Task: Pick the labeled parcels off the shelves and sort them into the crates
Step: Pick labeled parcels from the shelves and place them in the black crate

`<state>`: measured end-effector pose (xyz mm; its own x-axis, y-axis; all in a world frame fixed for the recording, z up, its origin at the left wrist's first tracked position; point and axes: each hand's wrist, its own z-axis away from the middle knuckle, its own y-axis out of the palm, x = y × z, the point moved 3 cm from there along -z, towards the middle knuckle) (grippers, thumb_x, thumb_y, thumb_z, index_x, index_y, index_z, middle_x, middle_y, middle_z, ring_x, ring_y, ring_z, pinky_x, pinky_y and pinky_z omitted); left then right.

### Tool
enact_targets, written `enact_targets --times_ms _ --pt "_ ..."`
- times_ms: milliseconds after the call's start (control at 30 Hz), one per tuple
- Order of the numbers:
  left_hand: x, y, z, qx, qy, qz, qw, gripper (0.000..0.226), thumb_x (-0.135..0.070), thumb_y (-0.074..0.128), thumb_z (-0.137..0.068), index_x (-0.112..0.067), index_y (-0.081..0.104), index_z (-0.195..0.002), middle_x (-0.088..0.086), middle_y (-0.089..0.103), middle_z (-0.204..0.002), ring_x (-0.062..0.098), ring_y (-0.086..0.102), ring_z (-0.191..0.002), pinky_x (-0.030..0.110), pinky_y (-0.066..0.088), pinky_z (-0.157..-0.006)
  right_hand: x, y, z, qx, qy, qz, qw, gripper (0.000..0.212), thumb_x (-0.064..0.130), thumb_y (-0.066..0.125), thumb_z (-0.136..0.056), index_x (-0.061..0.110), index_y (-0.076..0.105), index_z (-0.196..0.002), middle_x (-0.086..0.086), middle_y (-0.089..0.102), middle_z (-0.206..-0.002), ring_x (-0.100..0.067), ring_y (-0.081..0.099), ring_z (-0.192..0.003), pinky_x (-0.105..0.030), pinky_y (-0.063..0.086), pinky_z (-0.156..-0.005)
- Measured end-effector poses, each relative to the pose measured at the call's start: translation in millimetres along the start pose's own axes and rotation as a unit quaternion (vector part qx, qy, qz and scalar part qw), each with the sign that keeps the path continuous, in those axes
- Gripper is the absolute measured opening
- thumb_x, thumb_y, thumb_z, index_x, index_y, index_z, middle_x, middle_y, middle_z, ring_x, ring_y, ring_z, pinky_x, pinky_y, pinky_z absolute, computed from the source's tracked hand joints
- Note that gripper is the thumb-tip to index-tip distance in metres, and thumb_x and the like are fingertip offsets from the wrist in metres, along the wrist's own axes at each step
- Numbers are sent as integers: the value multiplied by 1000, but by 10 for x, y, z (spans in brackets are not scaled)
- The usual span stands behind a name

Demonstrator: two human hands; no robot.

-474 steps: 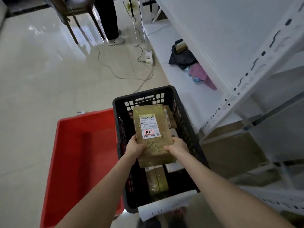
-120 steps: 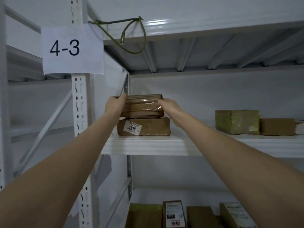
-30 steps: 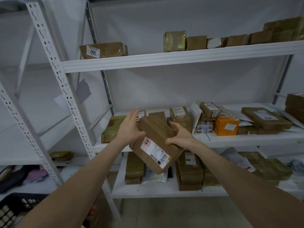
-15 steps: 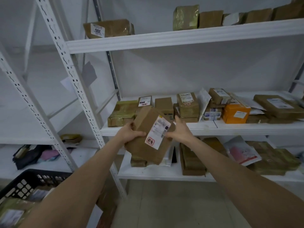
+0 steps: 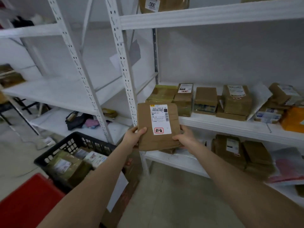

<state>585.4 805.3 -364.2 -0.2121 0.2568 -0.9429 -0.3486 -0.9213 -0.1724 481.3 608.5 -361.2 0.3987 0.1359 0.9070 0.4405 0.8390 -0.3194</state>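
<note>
Head view: left grip (image 5: 133,137) and right grip (image 5: 185,137) clasp a white-labelled brown parcel (image 5: 158,127).

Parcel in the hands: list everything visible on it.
The parcel is a flat brown rectangle, cardboard or kraft paper by its look, slightly creased. A white label with a barcode, printed digits and a red stamp runs down its front. It is held upright, front to the camera, in the air before the shelves. The left hand grips its lower left edge, thumb on the front; the right hand grips the lower right corner.
</note>
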Motion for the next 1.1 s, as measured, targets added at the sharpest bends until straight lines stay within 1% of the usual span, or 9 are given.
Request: enact_targets --times_ms 133,233,433,533,700,833,967,1033,1100 --pt "365 -497 -21 -87 -25 -13 996 56 -41 65 -87 -9 53 -131 7 64 -118 27 61 -105 42 52 -90 48 614 -131 38 8 24 999 67 5 67 -84 22 41 -144 -6 55 -133 -28 56 -112 -38 54 -80" --pt "710 -958 -122 -139 -64 -7 988 52 -40 61 -89 -9 54 -131 7 64 -117 26 62 -103 42 53 -89 126 1197 -267 65 3 61 996 67 6 69 -82 24 45 -142 -3 57 -133 -27 58 -111 -42 55 -88" --pt "1293 -1963 -572 -201 -144 56 967 44 -30 56 -95 -8 51 -133 12 63 -120 31 61 -106 46 54 -87 347 2528 -667 100 -22 153 983 48 14 67 -84 18 55 -130 -6 61 -126 -25 60 -107 -43 52 -92" --pt "1564 -2512 -841 -223 -172 48 958 40 -29 55 -95 -6 54 -128 13 64 -116 32 62 -104 46 54 -87 482 3236 -890 137 -30 182 973 45 14 66 -86 16 56 -130 -6 63 -124 -23 60 -102 -33 49 -83" --pt "1886 -3209 -1217 -234 -212 60 947 37 -20 54 -96 -11 52 -131 11 64 -115 30 62 -103 43 53 -88 513 4163 -1124 198 -6 201 959 49 14 69 -83 21 55 -130 -3 64 -122 -23 61 -106 -42 52 -92" --pt "2093 -3458 -1405 -222 -233 93 942 41 -13 55 -94 -14 50 -135 8 63 -118 26 63 -99 38 55 -79 457 4602 -1359 222 29 228 947 55 15 69 -84 16 50 -135 -6 61 -127 -25 59 -113 -38 50 -93" --pt "2234 -3607 -1549 -239 -251 148 926 53 -7 56 -93 -19 41 -142 6 61 -114 23 62 -97 38 55 -84 440 4950 -1636 223 27 252 941 60 22 67 -86 15 44 -141 -6 57 -132 -26 56 -115 -39 49 -94" --pt "2291 -3698 -1678 -253 -253 159 920 54 -5 55 -93 -18 39 -143 6 61 -115 24 62 -99 40 54 -87 445 5131 -1767 227 13 256 939 58 21 65 -87 15 44 -141 -7 57 -131 -26 57 -113 -36 49 -88" --pt "2351 -3786 -1815 -268 -257 167 913 57 -7 55 -92 -19 37 -145 8 61 -123 26 63 -103 43 54 -89 442 5313 -1911 233 3 262 936 57 21 64 -88 16 44 -141 -7 57 -130 -26 58 -109 -30 47 -75"
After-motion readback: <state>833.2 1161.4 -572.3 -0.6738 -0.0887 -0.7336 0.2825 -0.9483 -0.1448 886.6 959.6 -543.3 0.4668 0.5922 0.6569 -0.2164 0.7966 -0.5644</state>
